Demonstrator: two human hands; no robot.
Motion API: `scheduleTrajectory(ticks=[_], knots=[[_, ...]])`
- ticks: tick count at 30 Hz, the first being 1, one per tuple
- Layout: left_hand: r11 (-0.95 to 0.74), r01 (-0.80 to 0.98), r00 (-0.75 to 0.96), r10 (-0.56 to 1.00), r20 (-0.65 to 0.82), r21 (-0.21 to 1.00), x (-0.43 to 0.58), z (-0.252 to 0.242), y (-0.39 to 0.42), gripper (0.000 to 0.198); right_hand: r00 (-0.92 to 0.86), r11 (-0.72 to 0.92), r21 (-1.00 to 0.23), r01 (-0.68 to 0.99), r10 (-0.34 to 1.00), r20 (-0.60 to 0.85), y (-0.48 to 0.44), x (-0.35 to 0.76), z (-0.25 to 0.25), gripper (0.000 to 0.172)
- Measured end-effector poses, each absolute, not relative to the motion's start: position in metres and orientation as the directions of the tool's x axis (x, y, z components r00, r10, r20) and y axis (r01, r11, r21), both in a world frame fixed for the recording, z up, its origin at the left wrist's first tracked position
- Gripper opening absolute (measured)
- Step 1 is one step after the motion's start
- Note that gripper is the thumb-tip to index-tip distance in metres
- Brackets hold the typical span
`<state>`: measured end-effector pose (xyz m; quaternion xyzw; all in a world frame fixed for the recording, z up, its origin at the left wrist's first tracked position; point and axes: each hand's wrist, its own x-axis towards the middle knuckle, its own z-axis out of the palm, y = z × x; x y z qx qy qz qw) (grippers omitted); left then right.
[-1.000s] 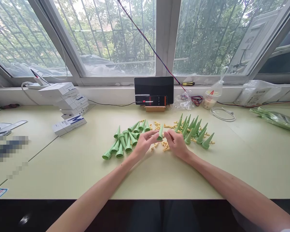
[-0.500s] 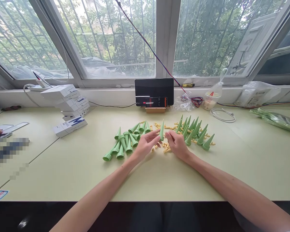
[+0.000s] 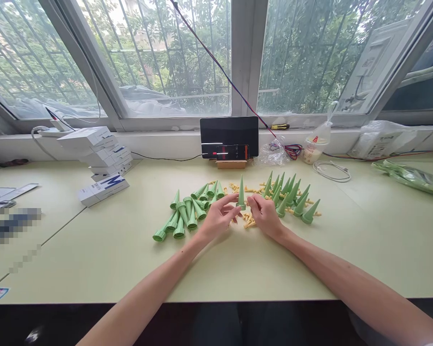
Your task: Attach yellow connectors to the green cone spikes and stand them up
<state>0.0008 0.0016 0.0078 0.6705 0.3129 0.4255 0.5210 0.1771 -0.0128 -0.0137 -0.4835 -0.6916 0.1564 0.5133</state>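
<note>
My left hand [image 3: 218, 218] and my right hand [image 3: 263, 216] meet at the middle of the pale green table [image 3: 111, 250]. Between their fingertips stands a green plastic cone [image 3: 241, 193], point up, pinched at its base from both sides. Small yellow plastic pieces [image 3: 248, 222] lie scattered under and behind my hands. A pile of green cones [image 3: 187, 211] lies flat to the left. Another group of green cones [image 3: 290, 197] stands upright to the right.
A dark tablet with a phone [image 3: 229, 138] leans at the windowsill behind the cones. Stacked white boxes [image 3: 101, 156] sit at the back left. A plastic bag, a cup [image 3: 313, 146], a white cable [image 3: 330, 170] and a green bag [image 3: 411, 175] lie at the back right.
The cone in my fingers has turned from tilted to upright, point up. Both hands stayed in about the same place. A person's hand seen at the far left edge has gone from view.
</note>
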Motion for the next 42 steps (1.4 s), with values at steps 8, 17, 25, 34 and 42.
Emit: scheduleTrajectory(ticks=[8,17,25,34,42], knots=[[-0.280,-0.031,0.439,0.859,0.264,0.960,0.0006,0.0034,0.0049,0.047,-0.010,0.480,-0.719,0.502,0.835,0.550,-0.0132,0.1774,-0.0134,0.037],[-0.316,-0.031,0.412,0.860,0.300,0.948,0.0009,0.0024,0.0069,0.042,-0.011,0.494,-0.728,0.475,0.831,0.556,-0.0136,0.1770,-0.0132,0.038],[-0.337,-0.018,0.377,0.870,0.319,0.941,0.0002,-0.0002,0.0083,0.039,-0.018,0.495,-0.724,0.480,0.831,0.556,-0.0140,0.1772,-0.0142,0.037],[-0.260,-0.105,0.416,0.865,0.280,0.960,-0.0009,0.0010,0.0067,0.039,-0.026,0.493,-0.714,0.497,0.830,0.556,-0.0131,0.1769,-0.0151,0.038],[-0.209,-0.040,0.403,0.891,0.208,0.977,-0.0007,0.0022,0.0053,0.046,-0.015,0.483,-0.720,0.498,0.835,0.550,-0.0135,0.1769,-0.0126,0.037]])
